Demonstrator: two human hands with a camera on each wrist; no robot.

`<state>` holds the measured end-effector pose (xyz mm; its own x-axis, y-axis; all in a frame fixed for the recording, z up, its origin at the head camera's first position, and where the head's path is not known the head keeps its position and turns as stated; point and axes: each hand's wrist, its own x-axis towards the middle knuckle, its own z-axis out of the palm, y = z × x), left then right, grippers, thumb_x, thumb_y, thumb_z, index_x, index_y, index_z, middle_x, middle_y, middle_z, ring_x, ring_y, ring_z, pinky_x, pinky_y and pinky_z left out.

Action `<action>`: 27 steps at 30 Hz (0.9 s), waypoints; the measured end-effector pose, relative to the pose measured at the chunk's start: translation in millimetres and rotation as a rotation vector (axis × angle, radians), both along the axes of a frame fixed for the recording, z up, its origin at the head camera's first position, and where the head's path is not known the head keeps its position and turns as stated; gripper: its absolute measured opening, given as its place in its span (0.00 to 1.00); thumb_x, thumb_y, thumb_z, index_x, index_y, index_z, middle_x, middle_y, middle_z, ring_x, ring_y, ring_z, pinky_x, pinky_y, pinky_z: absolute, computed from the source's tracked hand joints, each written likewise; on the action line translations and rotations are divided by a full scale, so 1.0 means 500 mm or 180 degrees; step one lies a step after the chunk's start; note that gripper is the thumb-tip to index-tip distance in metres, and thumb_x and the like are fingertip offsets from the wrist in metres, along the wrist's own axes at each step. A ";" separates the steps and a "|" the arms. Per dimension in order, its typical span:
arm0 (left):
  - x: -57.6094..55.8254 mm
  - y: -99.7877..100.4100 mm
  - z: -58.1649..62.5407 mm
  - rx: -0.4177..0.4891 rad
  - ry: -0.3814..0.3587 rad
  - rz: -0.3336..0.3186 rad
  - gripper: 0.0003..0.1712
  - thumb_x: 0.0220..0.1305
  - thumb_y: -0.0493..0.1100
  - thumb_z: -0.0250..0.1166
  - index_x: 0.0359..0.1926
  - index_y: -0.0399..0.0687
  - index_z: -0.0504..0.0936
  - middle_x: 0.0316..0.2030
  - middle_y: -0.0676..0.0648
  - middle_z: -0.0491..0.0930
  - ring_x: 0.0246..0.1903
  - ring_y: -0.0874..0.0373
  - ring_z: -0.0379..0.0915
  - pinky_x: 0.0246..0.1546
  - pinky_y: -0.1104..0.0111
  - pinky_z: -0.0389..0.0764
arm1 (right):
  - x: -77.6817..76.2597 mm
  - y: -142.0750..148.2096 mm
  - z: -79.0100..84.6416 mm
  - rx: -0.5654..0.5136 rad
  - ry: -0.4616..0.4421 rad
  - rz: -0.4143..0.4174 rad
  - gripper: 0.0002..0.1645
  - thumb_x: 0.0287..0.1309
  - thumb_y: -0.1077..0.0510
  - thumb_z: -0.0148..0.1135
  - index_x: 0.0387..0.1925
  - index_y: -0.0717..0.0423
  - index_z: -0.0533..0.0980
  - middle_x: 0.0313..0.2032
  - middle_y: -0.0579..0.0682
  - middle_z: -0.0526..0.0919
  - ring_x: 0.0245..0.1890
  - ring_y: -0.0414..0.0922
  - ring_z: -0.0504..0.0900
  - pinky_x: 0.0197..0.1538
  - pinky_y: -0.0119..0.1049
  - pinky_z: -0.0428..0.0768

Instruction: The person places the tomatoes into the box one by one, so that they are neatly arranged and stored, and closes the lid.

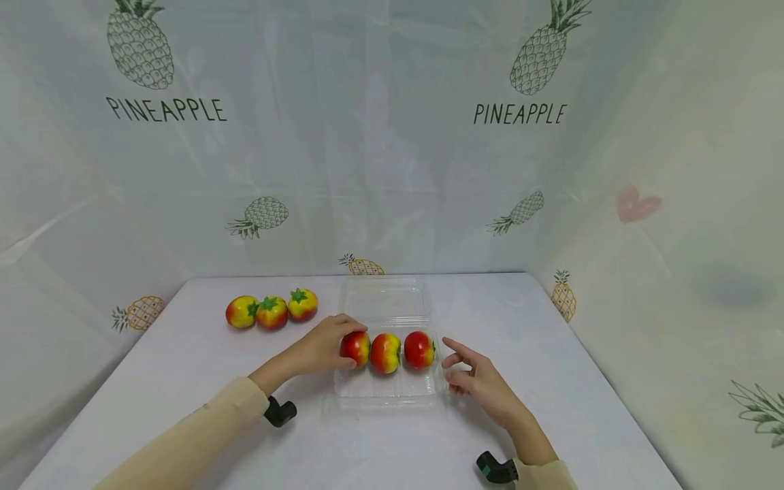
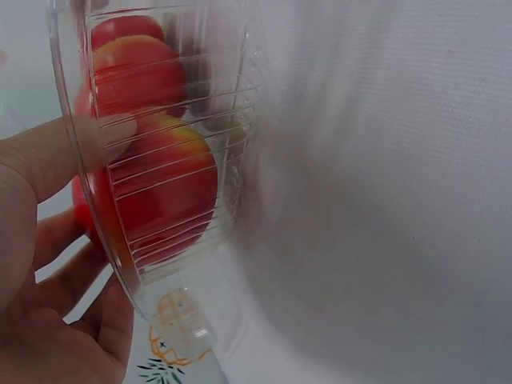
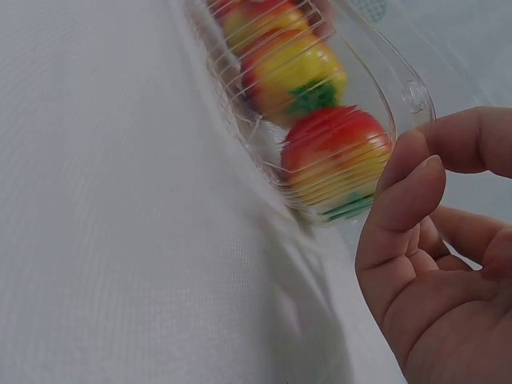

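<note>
**Left fruit in the left hand's grip, inside the clear container**

Closest to me, back from the left hand, a beige sleeve covers the arm and a black device juts from the wrist; a second black device sits behind the right hand. The left hand curls thumb and fingers round the left fruit, red and yellow, at the left end of the clear container. By the container's other end, the right hand has its fingers loosely bent and apart; whether a fingertip touches the rim, I can't tell. Just right of the left hand lies the middle fruit, and between that and the right hand, the right fruit. Beyond both hands, the clear lid lies back. Ahead and left of the left hand, three loose fruits with green leafy tops sit close together on the white table. Farthest off, past both hands, hangs a pale curtain printed with pineapples.
</note>
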<state>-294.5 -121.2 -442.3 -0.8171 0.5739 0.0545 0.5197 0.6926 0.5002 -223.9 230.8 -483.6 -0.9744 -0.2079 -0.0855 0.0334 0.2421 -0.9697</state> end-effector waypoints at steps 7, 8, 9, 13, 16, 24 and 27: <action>0.004 0.006 -0.004 -0.0002 0.0071 0.0023 0.36 0.59 0.41 0.81 0.68 0.45 0.80 0.63 0.44 0.77 0.63 0.44 0.72 0.65 0.48 0.80 | -0.001 -0.001 0.001 -0.0001 0.0002 -0.0002 0.42 0.68 0.62 0.65 0.81 0.54 0.63 0.54 0.61 0.76 0.32 0.48 0.79 0.38 0.31 0.84; 0.005 0.005 -0.005 0.0008 0.0073 0.0030 0.36 0.59 0.42 0.81 0.68 0.45 0.80 0.63 0.44 0.77 0.64 0.44 0.71 0.65 0.48 0.81 | -0.001 -0.002 0.001 0.0000 0.0003 -0.0003 0.43 0.68 0.62 0.65 0.81 0.54 0.63 0.54 0.61 0.76 0.32 0.48 0.79 0.38 0.31 0.84; 0.005 0.005 -0.005 0.0015 0.0075 0.0034 0.36 0.59 0.42 0.81 0.68 0.45 0.80 0.63 0.44 0.77 0.64 0.44 0.71 0.65 0.48 0.81 | -0.001 -0.002 0.001 0.0003 0.0005 -0.0004 0.43 0.68 0.62 0.65 0.81 0.54 0.63 0.54 0.62 0.76 0.32 0.48 0.79 0.38 0.31 0.84; 0.005 0.003 -0.006 0.0045 0.0061 0.0025 0.37 0.59 0.42 0.81 0.69 0.45 0.80 0.64 0.44 0.76 0.64 0.44 0.71 0.65 0.48 0.80 | 0.000 -0.002 0.000 0.0005 0.0012 -0.0010 0.42 0.69 0.62 0.65 0.81 0.54 0.63 0.54 0.62 0.77 0.32 0.48 0.79 0.38 0.30 0.84; 0.004 0.001 -0.006 0.0038 0.0050 0.0022 0.38 0.60 0.42 0.81 0.70 0.46 0.79 0.64 0.45 0.76 0.65 0.45 0.71 0.67 0.49 0.79 | 0.000 -0.002 0.000 0.0016 0.0022 -0.0002 0.42 0.69 0.63 0.65 0.81 0.54 0.62 0.54 0.62 0.76 0.32 0.48 0.79 0.38 0.30 0.84; 0.002 -0.004 -0.008 0.0094 -0.0026 0.0023 0.39 0.59 0.44 0.81 0.71 0.48 0.79 0.65 0.46 0.76 0.66 0.45 0.69 0.68 0.47 0.77 | -0.001 0.000 -0.002 0.0007 0.0031 0.0022 0.42 0.69 0.63 0.65 0.81 0.54 0.63 0.54 0.61 0.76 0.32 0.47 0.79 0.37 0.31 0.84; 0.002 -0.006 -0.008 0.0105 -0.0009 0.0009 0.38 0.60 0.44 0.81 0.71 0.49 0.79 0.65 0.46 0.76 0.66 0.45 0.69 0.68 0.46 0.77 | 0.000 0.002 -0.002 0.0005 0.0048 0.0048 0.42 0.69 0.62 0.65 0.81 0.55 0.62 0.53 0.62 0.76 0.31 0.46 0.79 0.37 0.31 0.84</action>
<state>-293.6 -124.2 -446.5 -0.8190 0.5694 0.0709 0.5162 0.6772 0.5243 -224.0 231.8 -484.6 -0.9723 -0.2225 -0.0712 0.0152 0.2439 -0.9697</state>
